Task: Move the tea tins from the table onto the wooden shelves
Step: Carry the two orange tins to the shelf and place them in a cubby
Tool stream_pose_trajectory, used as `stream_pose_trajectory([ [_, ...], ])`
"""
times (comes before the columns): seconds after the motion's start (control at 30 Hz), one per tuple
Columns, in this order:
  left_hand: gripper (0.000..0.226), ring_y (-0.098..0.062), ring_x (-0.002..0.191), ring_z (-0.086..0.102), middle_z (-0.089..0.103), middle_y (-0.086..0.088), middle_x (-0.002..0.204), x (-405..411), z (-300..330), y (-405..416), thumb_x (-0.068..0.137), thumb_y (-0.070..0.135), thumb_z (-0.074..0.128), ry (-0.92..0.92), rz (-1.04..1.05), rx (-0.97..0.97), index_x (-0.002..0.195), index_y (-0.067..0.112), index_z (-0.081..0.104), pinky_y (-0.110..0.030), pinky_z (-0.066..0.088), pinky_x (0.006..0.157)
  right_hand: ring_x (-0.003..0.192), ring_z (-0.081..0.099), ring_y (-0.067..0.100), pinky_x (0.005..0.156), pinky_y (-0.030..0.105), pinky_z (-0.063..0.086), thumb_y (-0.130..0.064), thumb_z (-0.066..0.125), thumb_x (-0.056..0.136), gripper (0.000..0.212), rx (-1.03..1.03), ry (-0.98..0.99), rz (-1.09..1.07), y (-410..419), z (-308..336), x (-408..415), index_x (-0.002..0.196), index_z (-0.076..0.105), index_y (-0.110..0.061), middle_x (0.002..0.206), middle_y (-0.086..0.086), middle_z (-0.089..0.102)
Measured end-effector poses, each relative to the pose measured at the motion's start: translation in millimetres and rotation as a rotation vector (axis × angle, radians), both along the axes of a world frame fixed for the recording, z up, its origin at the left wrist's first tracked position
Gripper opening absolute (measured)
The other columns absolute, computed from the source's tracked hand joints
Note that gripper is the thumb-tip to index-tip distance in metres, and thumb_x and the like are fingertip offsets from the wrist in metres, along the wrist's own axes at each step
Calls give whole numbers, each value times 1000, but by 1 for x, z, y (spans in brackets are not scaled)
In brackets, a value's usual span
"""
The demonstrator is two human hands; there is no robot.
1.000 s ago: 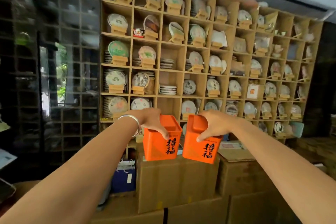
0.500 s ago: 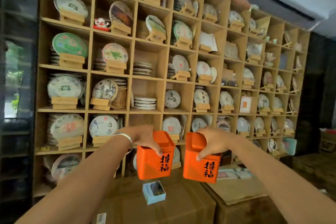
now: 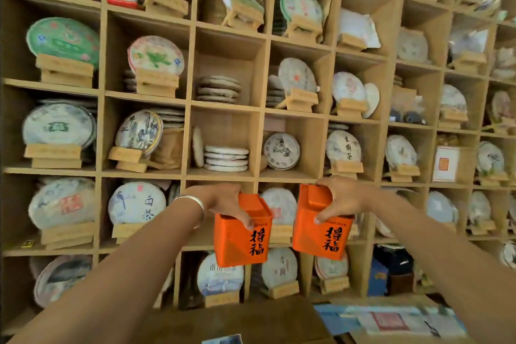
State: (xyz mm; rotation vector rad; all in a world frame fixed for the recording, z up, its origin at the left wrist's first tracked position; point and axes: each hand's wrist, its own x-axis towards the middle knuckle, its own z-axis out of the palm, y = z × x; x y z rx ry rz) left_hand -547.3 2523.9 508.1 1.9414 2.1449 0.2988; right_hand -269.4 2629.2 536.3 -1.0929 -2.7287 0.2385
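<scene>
Before wooden shelves [image 3: 223,174], each hand grips an orange tin, w/ gap between.

Two orange tea tins [image 3: 241,234] [image 3: 321,227], upright, side by side

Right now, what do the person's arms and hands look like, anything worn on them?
Both forearms are bare, with no sleeves in view. The left hand has a plain silver bangle at its wrist. The right hand shows no gloves, rings or wristwear.
</scene>
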Motion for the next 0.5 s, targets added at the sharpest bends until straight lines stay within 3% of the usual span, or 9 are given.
stream_pose_trajectory([
  [0.2, 104, -19, 103, 59, 59, 4, 119, -10, 1, 105, 37, 72, 80, 0, 166, -23, 123, 30, 40, -39, 52, 90, 89, 61, 2, 67, 18, 49, -47, 88, 59, 71, -45, 33, 150, 147, 15, -32, 117, 50, -33, 106, -13, 63],
  [0.37, 101, -18, 100, 57, 55, 6, 114, -24, 6, 155, 39, 68, 80, -40, 248, -27, 122, 32, 37, -33, 51, 80, 94, 65, 16, 85, 39, 57, -42, 87, 61, 69, -48, 41, 213, 242, 44, -72, 117, 54, -20, 107, -1, 66],
  [0.5, 101, -17, 101, 56, 54, 6, 116, -42, 0, 177, 40, 67, 81, -69, 281, -49, 124, 32, 37, -31, 51, 79, 94, 64, 17, 85, 41, 56, -52, 85, 56, 70, 6, 4, 256, 292, 62, -115, 113, 56, -23, 105, -1, 65],
])
